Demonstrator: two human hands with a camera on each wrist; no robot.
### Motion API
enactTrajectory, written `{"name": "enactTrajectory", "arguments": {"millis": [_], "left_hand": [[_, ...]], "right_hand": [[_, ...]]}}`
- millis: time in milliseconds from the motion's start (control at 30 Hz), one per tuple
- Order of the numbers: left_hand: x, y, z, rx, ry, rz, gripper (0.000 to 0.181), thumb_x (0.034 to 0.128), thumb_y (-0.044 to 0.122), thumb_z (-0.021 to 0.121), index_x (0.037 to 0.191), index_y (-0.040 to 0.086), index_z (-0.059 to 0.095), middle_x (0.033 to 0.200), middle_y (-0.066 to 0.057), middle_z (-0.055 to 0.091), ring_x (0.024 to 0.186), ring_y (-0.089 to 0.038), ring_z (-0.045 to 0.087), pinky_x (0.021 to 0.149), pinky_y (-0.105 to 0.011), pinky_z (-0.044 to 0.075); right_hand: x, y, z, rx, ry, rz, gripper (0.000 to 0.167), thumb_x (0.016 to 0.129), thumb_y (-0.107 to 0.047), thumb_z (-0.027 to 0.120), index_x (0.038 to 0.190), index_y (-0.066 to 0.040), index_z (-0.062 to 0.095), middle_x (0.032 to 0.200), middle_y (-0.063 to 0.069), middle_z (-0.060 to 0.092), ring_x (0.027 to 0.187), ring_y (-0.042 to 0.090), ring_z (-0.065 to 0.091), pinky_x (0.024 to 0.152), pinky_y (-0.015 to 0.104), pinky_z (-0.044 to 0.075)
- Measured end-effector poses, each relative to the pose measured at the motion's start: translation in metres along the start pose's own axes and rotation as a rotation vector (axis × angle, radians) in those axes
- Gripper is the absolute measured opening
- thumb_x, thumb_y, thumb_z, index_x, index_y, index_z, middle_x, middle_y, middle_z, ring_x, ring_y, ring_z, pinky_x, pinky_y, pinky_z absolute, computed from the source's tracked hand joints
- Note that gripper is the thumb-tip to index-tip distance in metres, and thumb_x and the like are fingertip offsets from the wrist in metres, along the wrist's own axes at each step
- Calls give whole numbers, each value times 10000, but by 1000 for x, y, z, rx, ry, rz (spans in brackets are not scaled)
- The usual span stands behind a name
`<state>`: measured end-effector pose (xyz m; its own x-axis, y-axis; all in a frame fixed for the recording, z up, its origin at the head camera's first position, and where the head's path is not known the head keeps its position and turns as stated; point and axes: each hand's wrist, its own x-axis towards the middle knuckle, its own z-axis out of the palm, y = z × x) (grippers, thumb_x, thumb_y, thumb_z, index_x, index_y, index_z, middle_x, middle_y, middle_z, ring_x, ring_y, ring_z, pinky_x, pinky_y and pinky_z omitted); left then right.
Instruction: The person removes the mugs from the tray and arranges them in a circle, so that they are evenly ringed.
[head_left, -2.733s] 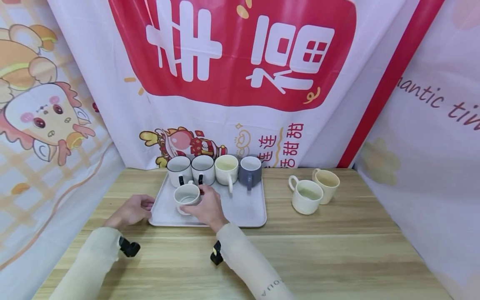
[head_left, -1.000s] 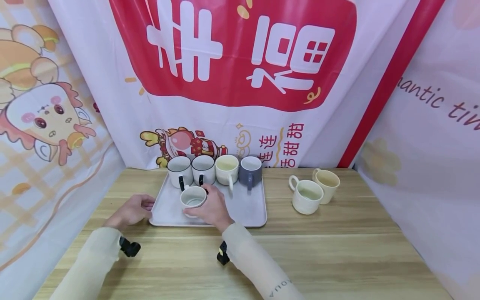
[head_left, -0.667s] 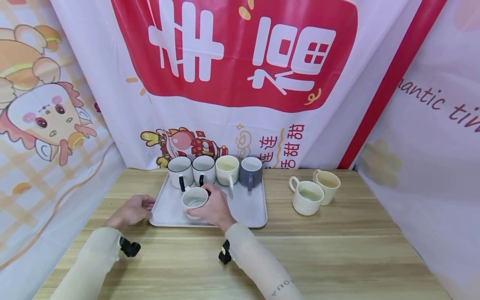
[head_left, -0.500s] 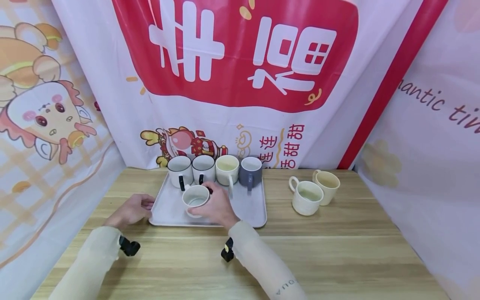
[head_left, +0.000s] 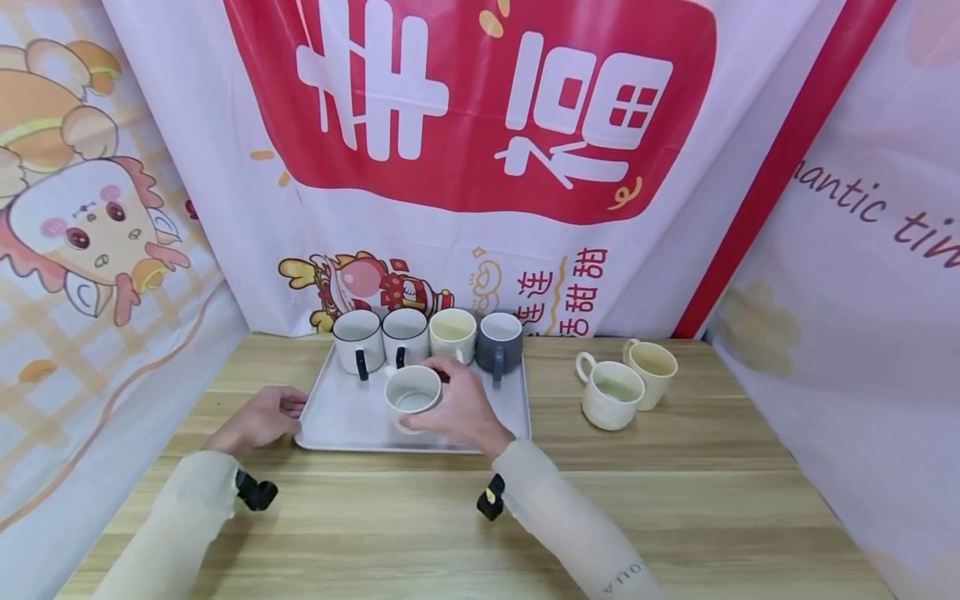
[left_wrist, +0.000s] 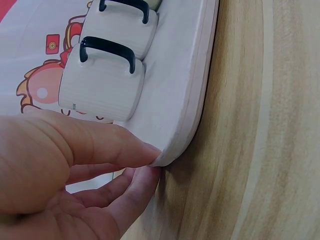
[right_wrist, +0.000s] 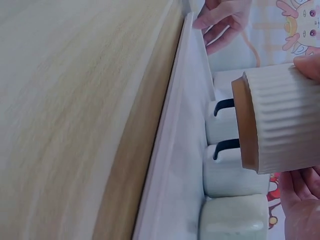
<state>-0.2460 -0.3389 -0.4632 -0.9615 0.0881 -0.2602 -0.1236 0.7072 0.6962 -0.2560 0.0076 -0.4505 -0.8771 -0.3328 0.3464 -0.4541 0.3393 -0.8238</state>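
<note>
A white ribbed mug [head_left: 412, 390] is gripped by my right hand [head_left: 463, 408], thumb on the near side and fingers on the far side. In the right wrist view its unglazed tan base [right_wrist: 245, 125] faces the tray, apart from it. My left hand [head_left: 261, 418] pinches the near left corner of the pale tray [head_left: 341, 421]; the left wrist view shows the thumb [left_wrist: 135, 147] on top and fingers below. Along the tray's back stand two black-rimmed white mugs [head_left: 358, 342] with black handles, a cream mug [head_left: 452, 332] and a grey-blue mug [head_left: 500, 342].
Right of the tray, a white mug [head_left: 612, 404] and a pale yellow mug [head_left: 656, 371] stand close together on the wooden table [head_left: 675, 500]. A printed cloth [head_left: 480, 200] hangs behind the table, with more cloth at both sides.
My right hand has moved to the right over the tray with the white ribbed mug in its grip. My left hand has stayed at the tray corner.
</note>
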Motion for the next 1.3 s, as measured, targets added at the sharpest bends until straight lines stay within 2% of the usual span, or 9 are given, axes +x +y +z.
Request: {"name": "enactTrajectory", "arguments": {"millis": [333,500,733,1033,1133,1300], "left_hand": [[2,2,0,16,-9,-9,653,851,-77,664,1451,-197,437,1407,-366,559,1257,-456,588,1064,-543,562],[2,3,-1,18,-12,-16,665,847,-74,665,1457,-196,430,1416,-370,549,1265,-463,581,1074,-555,554],[2,3,-1,37,-12,-16,663,858,-69,657,1464,-197,421,1428,-378,538,1275,-478,575,1082,-572,546],[3,3,1,28,-19,-24,662,863,-73,659,1466,-199,417,1432,-381,534,1288,-486,564,1090,-574,541],[3,3,1,27,-20,-21,657,866,-71,657,1465,-197,419,1434,-380,535,1293,-486,565,1088,-570,544],[3,2,0,22,-23,6,665,857,-78,650,1462,-211,409,1431,-394,530,1292,-496,565,1076,-561,555]], "right_hand": [[-18,-5,-51,-42,-6,-11,836,608,-234,1024,1345,-123,646,1255,4,706,1135,160,672,1006,339,595],[-29,-3,-81,-26,9,1,769,613,-182,1016,1290,-166,653,1225,-8,706,1123,173,670,1015,377,588],[-50,10,-121,-63,36,17,770,602,-187,1027,1279,-204,661,1206,-19,723,1106,177,693,1004,398,593],[-85,26,-167,-119,103,73,799,603,-189,1031,1310,-156,660,1230,36,718,1118,219,685,1012,387,590],[-96,28,-184,-139,129,95,807,611,-179,1029,1321,-129,649,1257,60,707,1131,230,679,1020,365,587],[-114,29,-212,-161,179,99,788,631,-140,1020,1317,-89,635,1246,90,701,1097,225,665,946,194,563]]}}
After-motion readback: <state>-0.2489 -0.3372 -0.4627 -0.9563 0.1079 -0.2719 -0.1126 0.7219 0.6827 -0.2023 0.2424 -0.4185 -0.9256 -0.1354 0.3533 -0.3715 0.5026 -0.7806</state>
